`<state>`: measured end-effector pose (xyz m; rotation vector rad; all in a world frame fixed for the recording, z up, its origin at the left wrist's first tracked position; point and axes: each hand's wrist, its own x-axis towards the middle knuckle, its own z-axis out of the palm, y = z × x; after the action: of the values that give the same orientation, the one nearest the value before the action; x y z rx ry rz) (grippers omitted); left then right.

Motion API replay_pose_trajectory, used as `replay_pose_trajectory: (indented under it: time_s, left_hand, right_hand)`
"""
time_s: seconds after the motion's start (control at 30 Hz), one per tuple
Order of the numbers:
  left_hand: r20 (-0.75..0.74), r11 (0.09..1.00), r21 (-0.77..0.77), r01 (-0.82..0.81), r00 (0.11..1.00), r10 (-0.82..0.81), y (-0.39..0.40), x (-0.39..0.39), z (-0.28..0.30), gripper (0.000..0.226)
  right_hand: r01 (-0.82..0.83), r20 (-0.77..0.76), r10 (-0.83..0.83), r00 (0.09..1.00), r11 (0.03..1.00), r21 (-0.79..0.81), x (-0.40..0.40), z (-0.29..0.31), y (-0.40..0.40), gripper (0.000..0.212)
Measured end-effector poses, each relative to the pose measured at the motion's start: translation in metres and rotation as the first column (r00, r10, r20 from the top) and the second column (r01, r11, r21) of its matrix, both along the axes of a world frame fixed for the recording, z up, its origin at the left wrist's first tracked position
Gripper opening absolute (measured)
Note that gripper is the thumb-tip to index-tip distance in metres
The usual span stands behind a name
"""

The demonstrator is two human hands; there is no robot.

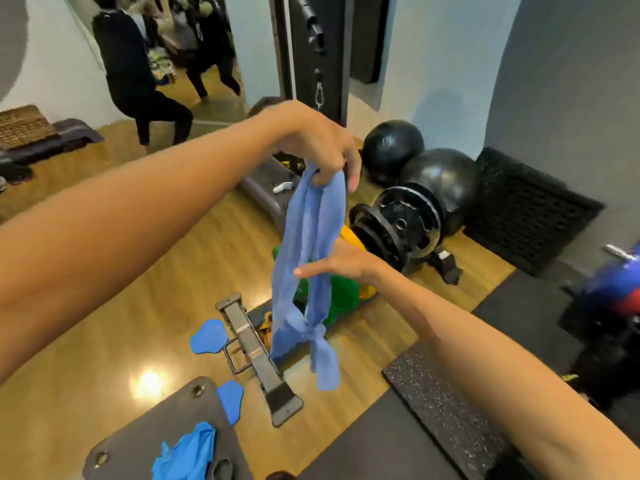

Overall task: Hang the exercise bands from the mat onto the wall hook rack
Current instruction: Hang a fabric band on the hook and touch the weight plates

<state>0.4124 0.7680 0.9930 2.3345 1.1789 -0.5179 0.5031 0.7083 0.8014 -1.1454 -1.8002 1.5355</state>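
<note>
In the head view, a blue exercise band (308, 258), knotted near its lower end, was held up in the air by the left hand (318, 150), whose fingers were pinched around its top. The right hand (341, 263) was kept open, its straight fingers laid against the band's middle. Another blue band (188, 455) was seen crumpled on the grey mat (138, 441) below.
</note>
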Motion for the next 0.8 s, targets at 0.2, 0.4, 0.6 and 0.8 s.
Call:
replay_pose_trajectory:
  time_s: [0.2, 0.4, 0.6, 0.8]
  left_hand:
    - [0.081, 0.991, 0.042, 0.127, 0.988, -0.13, 0.049, 0.094, -0.04, 0.045]
    - [-0.094, 0.957, 0.144, 0.252, 0.966, -0.241, 0.115, 0.143, -0.086, 0.017]
    - [0.359, 0.961, -0.102, 0.257, 0.91, -0.206, 0.161, 0.201, -0.09, 0.029]
    - [0.467, 0.927, -0.065, 0.37, 0.832, -0.299, 0.156, 0.332, -0.058, 0.014]
  right_hand:
    - [0.406, -0.191, -0.388, 0.902, 0.912, 0.064, 0.101, 0.015, 0.022, 0.059]
    - [0.466, 0.103, -0.494, 0.863, 0.858, 0.215, 0.221, 0.026, 0.057, 0.029]
    - [0.524, 0.248, -0.54, 0.804, 0.841, 0.131, 0.315, 0.024, 0.075, 0.037]
    - [0.541, 0.242, -0.54, 0.806, 0.838, 0.072, 0.368, 0.015, 0.09, 0.048]
